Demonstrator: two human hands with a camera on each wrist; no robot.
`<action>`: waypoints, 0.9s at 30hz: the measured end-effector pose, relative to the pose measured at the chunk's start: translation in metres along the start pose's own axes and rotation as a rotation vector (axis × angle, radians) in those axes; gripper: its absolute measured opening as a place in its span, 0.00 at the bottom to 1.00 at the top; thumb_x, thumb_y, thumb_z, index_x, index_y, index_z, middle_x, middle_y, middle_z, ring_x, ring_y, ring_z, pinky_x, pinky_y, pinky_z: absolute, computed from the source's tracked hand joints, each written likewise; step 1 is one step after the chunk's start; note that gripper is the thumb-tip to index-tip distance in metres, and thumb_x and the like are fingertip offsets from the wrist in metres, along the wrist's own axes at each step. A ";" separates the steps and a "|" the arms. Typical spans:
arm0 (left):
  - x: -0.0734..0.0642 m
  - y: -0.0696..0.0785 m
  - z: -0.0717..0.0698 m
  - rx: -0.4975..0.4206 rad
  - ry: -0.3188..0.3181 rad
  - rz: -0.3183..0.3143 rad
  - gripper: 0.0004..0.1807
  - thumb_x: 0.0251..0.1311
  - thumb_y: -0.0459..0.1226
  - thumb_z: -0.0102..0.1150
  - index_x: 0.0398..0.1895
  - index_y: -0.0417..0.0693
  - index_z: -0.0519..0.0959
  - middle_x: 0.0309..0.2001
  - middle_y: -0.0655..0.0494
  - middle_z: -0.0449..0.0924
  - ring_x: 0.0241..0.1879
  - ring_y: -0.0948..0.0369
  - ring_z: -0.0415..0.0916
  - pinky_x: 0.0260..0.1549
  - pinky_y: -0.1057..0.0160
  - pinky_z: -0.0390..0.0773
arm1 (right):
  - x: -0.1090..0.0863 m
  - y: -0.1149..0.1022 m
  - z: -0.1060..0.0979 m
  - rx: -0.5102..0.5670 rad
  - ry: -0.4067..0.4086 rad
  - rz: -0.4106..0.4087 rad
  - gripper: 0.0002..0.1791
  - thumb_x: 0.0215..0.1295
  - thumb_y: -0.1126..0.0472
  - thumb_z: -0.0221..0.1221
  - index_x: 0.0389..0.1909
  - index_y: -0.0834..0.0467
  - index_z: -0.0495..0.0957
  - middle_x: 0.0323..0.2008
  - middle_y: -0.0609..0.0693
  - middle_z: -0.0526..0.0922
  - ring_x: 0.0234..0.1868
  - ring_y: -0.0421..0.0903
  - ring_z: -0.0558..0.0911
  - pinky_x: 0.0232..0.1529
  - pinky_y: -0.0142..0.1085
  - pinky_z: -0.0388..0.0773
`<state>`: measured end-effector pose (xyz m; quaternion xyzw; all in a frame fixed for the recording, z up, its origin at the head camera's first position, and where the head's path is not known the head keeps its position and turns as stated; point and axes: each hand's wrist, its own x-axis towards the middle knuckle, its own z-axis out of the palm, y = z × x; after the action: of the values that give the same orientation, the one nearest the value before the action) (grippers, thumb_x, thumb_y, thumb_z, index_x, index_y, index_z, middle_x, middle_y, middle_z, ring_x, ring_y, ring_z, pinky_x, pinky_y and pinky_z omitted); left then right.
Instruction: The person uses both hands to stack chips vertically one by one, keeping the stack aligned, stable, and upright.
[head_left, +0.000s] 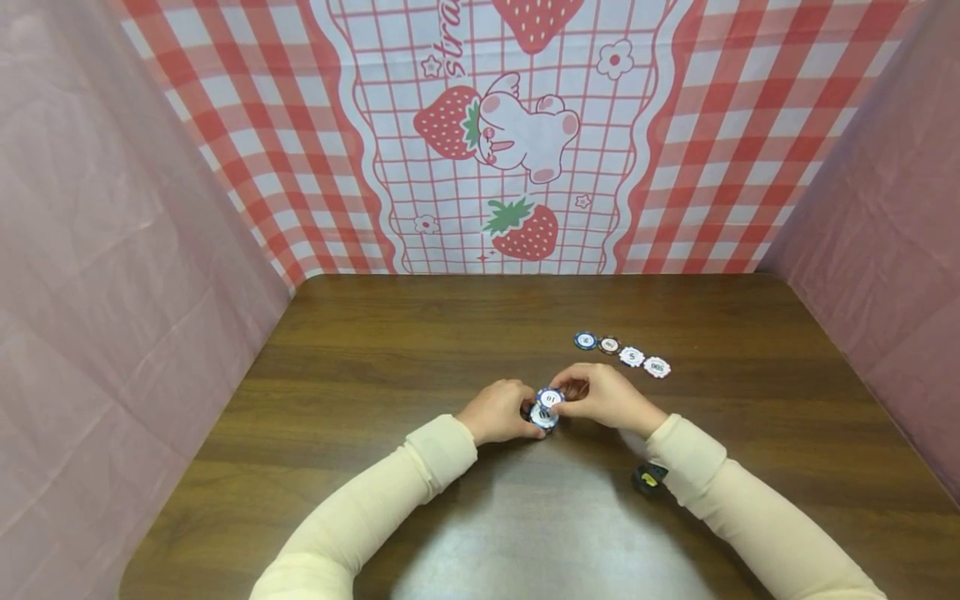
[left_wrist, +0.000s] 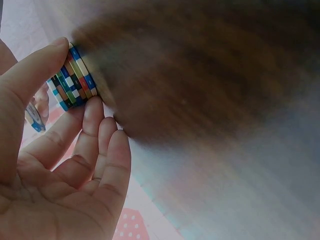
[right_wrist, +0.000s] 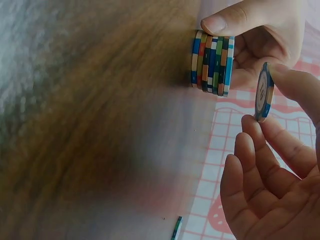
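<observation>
A stack of several poker chips [right_wrist: 212,64] with many-coloured edges stands on the table, its top chip white and light blue. My left hand [head_left: 497,412] grips the stack between thumb and fingers, as the left wrist view of the stack [left_wrist: 75,80] also shows. Just above it, my right hand [head_left: 609,398] pinches a single blue-and-white poker chip [head_left: 551,398] marked 10 by its edge. In the right wrist view this held chip [right_wrist: 264,92] is apart from the stack, between thumb and fingertips.
Beyond my right hand lies a slanting row of loose chips: a blue chip [head_left: 586,340], a dark brown chip [head_left: 609,344], a white chip [head_left: 632,357] marked 5 and a white chip [head_left: 657,367] marked 500. A patterned curtain [head_left: 480,167] hangs behind the wooden table [head_left: 337,350].
</observation>
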<state>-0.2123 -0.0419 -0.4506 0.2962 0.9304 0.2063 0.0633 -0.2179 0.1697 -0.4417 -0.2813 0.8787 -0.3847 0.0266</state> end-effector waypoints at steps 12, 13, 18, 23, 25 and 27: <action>0.000 0.001 0.000 -0.007 -0.004 -0.006 0.17 0.44 0.47 0.76 0.32 0.50 0.83 0.27 0.64 0.77 0.28 0.69 0.68 0.30 0.71 0.69 | 0.001 -0.001 0.005 0.002 -0.042 -0.021 0.14 0.51 0.57 0.73 0.38 0.57 0.84 0.29 0.45 0.84 0.32 0.41 0.80 0.33 0.28 0.77; 0.000 0.001 0.000 -0.005 -0.003 -0.005 0.17 0.44 0.47 0.76 0.32 0.50 0.83 0.27 0.64 0.78 0.28 0.69 0.68 0.30 0.71 0.69 | 0.001 -0.001 0.005 -0.004 -0.044 -0.025 0.14 0.50 0.57 0.73 0.38 0.57 0.84 0.29 0.44 0.83 0.32 0.41 0.80 0.33 0.28 0.76; 0.000 0.000 0.000 0.001 -0.002 0.006 0.17 0.43 0.47 0.77 0.34 0.50 0.84 0.29 0.63 0.79 0.29 0.69 0.69 0.32 0.71 0.70 | 0.002 0.000 0.007 -0.031 -0.063 -0.033 0.14 0.51 0.56 0.73 0.38 0.56 0.85 0.30 0.44 0.83 0.32 0.41 0.79 0.34 0.28 0.76; 0.000 0.000 0.000 0.000 -0.003 0.009 0.17 0.44 0.47 0.76 0.35 0.50 0.84 0.30 0.63 0.81 0.30 0.69 0.70 0.33 0.71 0.71 | 0.003 0.000 0.009 -0.036 -0.082 -0.041 0.14 0.51 0.56 0.73 0.38 0.56 0.85 0.30 0.45 0.83 0.32 0.40 0.79 0.34 0.28 0.77; 0.000 0.000 0.000 -0.001 -0.004 0.009 0.17 0.44 0.47 0.76 0.35 0.50 0.84 0.30 0.63 0.81 0.30 0.69 0.70 0.33 0.71 0.71 | 0.003 0.001 0.009 -0.032 -0.086 -0.045 0.14 0.51 0.56 0.73 0.38 0.56 0.85 0.30 0.46 0.83 0.32 0.40 0.79 0.34 0.28 0.77; 0.000 0.000 0.000 -0.001 -0.005 0.008 0.17 0.45 0.47 0.76 0.35 0.50 0.84 0.30 0.63 0.80 0.30 0.69 0.70 0.33 0.71 0.71 | 0.002 0.001 0.010 -0.028 -0.086 -0.048 0.14 0.50 0.56 0.73 0.37 0.56 0.85 0.30 0.46 0.83 0.32 0.40 0.79 0.33 0.28 0.77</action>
<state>-0.2122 -0.0418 -0.4502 0.3005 0.9290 0.2062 0.0647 -0.2178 0.1623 -0.4489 -0.3189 0.8751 -0.3604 0.0512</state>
